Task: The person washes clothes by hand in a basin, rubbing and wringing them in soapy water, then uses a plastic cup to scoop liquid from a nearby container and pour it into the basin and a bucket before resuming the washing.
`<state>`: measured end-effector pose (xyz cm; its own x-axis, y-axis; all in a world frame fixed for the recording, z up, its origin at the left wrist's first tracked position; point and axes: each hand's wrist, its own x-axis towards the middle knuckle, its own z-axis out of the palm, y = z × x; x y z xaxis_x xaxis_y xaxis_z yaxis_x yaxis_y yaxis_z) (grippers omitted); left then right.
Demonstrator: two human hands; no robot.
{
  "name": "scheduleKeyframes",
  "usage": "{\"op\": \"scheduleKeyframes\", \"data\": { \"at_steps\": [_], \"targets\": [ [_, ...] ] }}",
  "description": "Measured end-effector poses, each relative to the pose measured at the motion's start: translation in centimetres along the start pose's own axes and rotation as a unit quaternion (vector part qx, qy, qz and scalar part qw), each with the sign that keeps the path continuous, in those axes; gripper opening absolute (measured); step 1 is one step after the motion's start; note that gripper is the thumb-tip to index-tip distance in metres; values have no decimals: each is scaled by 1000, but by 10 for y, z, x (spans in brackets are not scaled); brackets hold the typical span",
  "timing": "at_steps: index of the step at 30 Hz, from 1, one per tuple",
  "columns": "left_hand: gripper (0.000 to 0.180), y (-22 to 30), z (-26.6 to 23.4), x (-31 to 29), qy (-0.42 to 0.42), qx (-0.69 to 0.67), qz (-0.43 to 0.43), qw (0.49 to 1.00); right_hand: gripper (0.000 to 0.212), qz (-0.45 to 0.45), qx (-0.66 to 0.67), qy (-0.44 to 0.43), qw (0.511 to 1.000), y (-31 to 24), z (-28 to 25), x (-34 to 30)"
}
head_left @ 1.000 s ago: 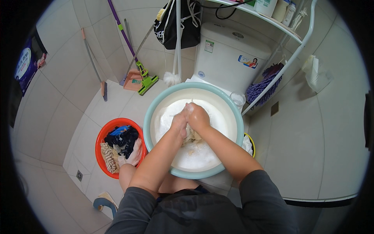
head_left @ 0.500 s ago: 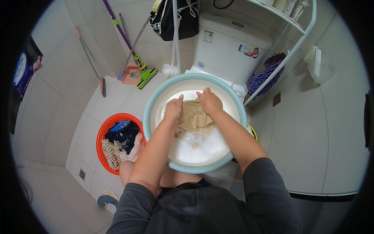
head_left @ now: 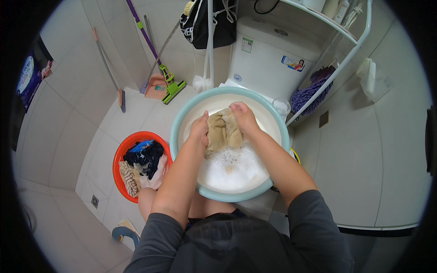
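A wet tan cloth is held up over the sudsy water in a large basin with a pale blue-green rim. My left hand grips its left edge, thumb pointing up. At the upper right corner, my right hand has its fingers closed on the same cloth. The cloth bunches in folds between the two hands. Its lower part hangs down to the white foam; whether it dips into the water I cannot tell.
An orange-red basin of clothes stands left of the big one. Behind are a toilet tank and a white rack. A green squeegee mop, a dustpan and a broom lean at the back left.
The cloth has gone from spread flat to more folded and bunched. My hands have shifted slightly, and the whole view has moved a little.
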<state>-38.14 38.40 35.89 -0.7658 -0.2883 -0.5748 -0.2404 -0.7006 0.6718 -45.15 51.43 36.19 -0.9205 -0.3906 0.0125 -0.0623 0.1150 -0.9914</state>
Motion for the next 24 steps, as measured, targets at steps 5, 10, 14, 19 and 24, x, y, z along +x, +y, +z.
{"op": "scheduleKeyframes", "data": {
  "at_steps": [5, 10, 14, 19, 24],
  "targets": [
    [44, -10, 1, 5, -73, -60, -26, 995, 23, -169, -161, -37, 972, -19, 38, -42],
    [39, -18, 32, -35, -63, 21, 4, 998, 35, -26, -206, 27, 978, -32, 14, -25],
    [44, -23, -4, -1, -58, -39, 42, 997, 41, -232, -194, 15, 953, -20, 50, -70],
    [41, -15, 47, -64, -15, -13, -3, 1000, 40, -61, -252, 43, 965, -33, 14, -30],
    [38, -20, -24, 8, -34, 40, 34, 998, 34, -265, -177, -53, 946, -23, 59, -84]
  ]
}}
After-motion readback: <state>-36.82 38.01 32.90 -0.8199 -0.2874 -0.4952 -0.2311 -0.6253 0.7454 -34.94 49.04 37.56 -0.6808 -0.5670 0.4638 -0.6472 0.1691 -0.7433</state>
